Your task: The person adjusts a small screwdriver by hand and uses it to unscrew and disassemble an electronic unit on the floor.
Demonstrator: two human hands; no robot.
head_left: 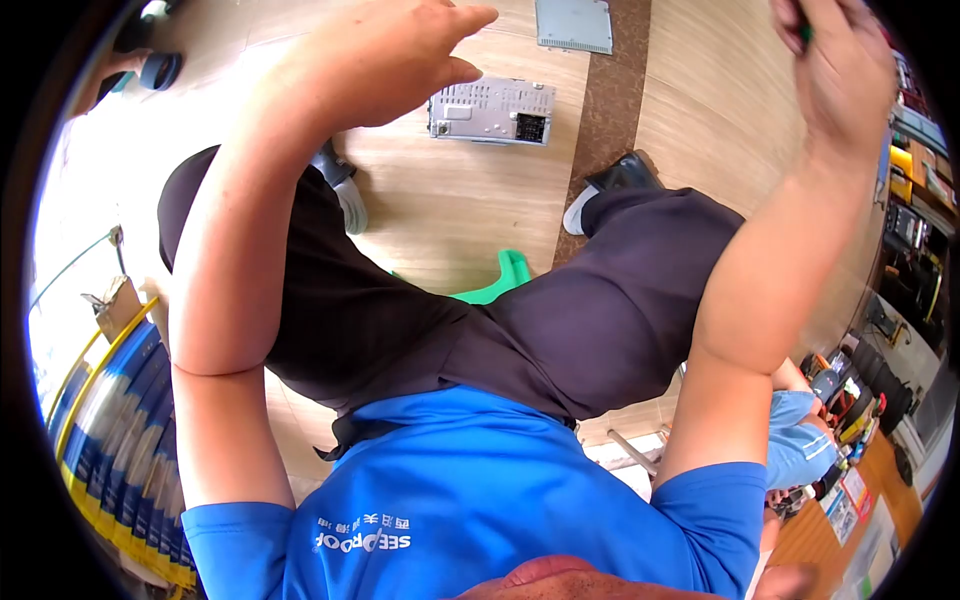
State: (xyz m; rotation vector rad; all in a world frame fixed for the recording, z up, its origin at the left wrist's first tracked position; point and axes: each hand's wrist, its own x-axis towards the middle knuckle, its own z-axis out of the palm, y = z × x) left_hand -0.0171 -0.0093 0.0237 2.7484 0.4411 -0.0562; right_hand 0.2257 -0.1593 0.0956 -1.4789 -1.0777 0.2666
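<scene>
A silver car stereo (480, 110) with vent slots and a black connector socket lies on the floor in front of me. My left hand (400, 65) hovers over or beside its left end, two fingertips showing apart and nothing visible in them. Whether it touches the metal, I cannot tell. Beyond the stereo lies a flat grey metal cover plate (574, 25). At the top right my right hand (840, 60) is raised, away from the stereo. Its fingers are curled around a small, partly hidden thing with a green part (806, 33).
Under me is a green plastic seat (500, 280), mostly hidden by my legs. A yellow rack of blue packages (120, 430) stands at left. Another person's sandal (160, 71) shows top left; someone in blue shorts (797, 445) is behind on the right, near a cluttered bench (800, 540).
</scene>
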